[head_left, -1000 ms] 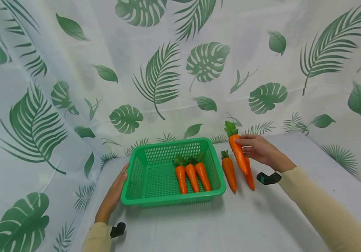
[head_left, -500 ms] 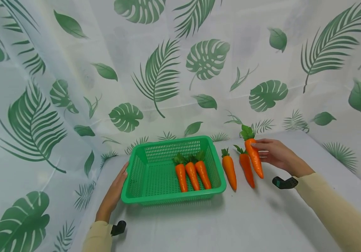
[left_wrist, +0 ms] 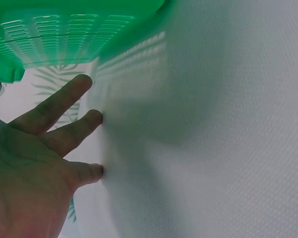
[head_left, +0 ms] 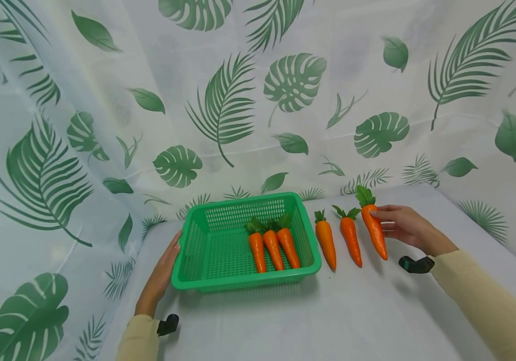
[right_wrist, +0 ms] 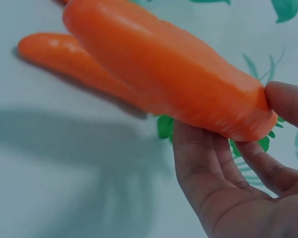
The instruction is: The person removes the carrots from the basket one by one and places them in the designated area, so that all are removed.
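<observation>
My right hand pinches an orange carrot with a green leafy top, thumb on one side and fingers on the other near the top end. In the right wrist view the held carrot is above the table, and its shadow falls below. My left hand rests against the left side of a green plastic basket. Its fingers are straight and spread in the left wrist view, just under the basket's rim. Three carrots lie side by side in the basket's right part.
Two more carrots, one nearer the basket and one beside the held carrot, lie on the white tabletop. A leaf-printed curtain hangs behind and at the sides.
My right hand has moved right and slightly toward me with its carrot, away from the carrot it overlapped, which now lies in full view. My left hand and the basket stay put.
</observation>
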`<act>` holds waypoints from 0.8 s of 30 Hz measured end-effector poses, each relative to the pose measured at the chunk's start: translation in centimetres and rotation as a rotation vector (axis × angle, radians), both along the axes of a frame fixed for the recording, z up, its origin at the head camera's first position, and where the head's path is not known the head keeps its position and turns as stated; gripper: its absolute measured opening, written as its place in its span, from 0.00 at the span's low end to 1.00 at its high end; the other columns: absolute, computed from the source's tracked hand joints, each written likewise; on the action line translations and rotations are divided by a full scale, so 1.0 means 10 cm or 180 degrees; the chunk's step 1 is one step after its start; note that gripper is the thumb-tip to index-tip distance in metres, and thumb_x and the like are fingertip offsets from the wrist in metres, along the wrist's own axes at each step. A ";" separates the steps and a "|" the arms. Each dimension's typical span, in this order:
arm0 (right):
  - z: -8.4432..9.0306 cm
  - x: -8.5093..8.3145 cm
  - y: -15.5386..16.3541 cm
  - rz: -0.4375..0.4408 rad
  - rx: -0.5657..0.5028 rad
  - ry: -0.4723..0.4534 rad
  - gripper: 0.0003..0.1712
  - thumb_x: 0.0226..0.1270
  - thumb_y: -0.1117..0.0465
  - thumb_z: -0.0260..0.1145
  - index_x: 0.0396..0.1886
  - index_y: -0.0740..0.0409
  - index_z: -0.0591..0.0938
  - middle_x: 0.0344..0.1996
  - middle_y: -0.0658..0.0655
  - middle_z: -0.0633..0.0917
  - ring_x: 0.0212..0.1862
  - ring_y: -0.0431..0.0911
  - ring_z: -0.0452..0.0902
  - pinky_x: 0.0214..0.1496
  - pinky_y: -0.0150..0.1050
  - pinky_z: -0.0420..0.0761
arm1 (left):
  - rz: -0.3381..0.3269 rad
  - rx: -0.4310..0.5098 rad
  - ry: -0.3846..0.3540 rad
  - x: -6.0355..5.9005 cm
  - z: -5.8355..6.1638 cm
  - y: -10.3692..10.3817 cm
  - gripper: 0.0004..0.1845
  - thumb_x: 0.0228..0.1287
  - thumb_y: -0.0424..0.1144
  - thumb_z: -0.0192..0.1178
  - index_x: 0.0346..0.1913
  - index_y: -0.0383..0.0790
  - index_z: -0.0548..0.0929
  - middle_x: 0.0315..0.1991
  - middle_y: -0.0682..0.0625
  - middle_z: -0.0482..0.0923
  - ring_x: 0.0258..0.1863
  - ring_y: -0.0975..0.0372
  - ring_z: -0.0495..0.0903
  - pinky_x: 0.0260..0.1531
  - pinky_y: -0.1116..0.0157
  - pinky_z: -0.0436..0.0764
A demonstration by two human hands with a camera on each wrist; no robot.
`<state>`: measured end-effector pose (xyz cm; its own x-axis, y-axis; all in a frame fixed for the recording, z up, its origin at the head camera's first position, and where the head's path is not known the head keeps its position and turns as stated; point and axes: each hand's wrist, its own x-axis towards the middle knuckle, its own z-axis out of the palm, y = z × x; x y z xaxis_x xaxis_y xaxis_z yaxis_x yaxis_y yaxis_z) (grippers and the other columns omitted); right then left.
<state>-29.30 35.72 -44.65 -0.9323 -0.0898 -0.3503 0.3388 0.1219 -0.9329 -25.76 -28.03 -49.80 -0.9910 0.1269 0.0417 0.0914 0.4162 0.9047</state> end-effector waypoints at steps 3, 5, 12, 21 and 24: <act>-0.07 -0.02 0.02 -0.0018 0.0029 -0.0088 0.49 0.87 0.50 0.60 0.84 0.75 0.46 0.70 0.68 0.69 0.63 0.58 0.73 0.62 0.49 0.85 | 0.0009 -0.0005 -0.0008 0.00 0.00 -0.01 0.33 0.91 0.57 0.33 0.89 0.54 0.46 0.88 0.48 0.41 0.86 0.49 0.38 0.80 0.36 0.40; -0.12 -0.03 0.04 0.0004 0.0079 -0.0106 0.48 0.87 0.50 0.59 0.84 0.76 0.46 0.74 0.73 0.65 0.67 0.62 0.70 0.63 0.49 0.85 | 0.0021 -0.0003 -0.0018 -0.01 0.00 -0.01 0.33 0.91 0.57 0.33 0.89 0.54 0.47 0.88 0.48 0.42 0.86 0.49 0.38 0.80 0.36 0.40; -0.28 -0.07 0.08 0.0008 0.0314 -0.0191 0.49 0.86 0.50 0.61 0.83 0.78 0.46 0.80 0.78 0.54 0.74 0.70 0.62 0.65 0.49 0.82 | 0.0026 0.0042 -0.0017 -0.01 -0.02 0.00 0.33 0.91 0.56 0.33 0.89 0.52 0.47 0.88 0.47 0.42 0.86 0.48 0.38 0.79 0.35 0.40; -0.39 -0.11 0.05 0.0110 0.0600 -0.0076 0.48 0.85 0.50 0.62 0.81 0.81 0.50 0.77 0.80 0.59 0.64 0.63 0.74 0.62 0.45 0.85 | 0.0031 0.0045 -0.0035 -0.02 -0.02 0.00 0.33 0.90 0.58 0.34 0.89 0.54 0.48 0.88 0.50 0.42 0.86 0.50 0.38 0.80 0.37 0.40; -0.41 -0.13 0.02 0.0158 0.0639 -0.0022 0.48 0.85 0.49 0.63 0.81 0.81 0.52 0.77 0.80 0.61 0.60 0.57 0.78 0.62 0.44 0.85 | 0.0037 0.0025 -0.0020 -0.02 -0.02 -0.01 0.33 0.90 0.58 0.34 0.89 0.54 0.48 0.88 0.49 0.42 0.86 0.50 0.38 0.80 0.36 0.41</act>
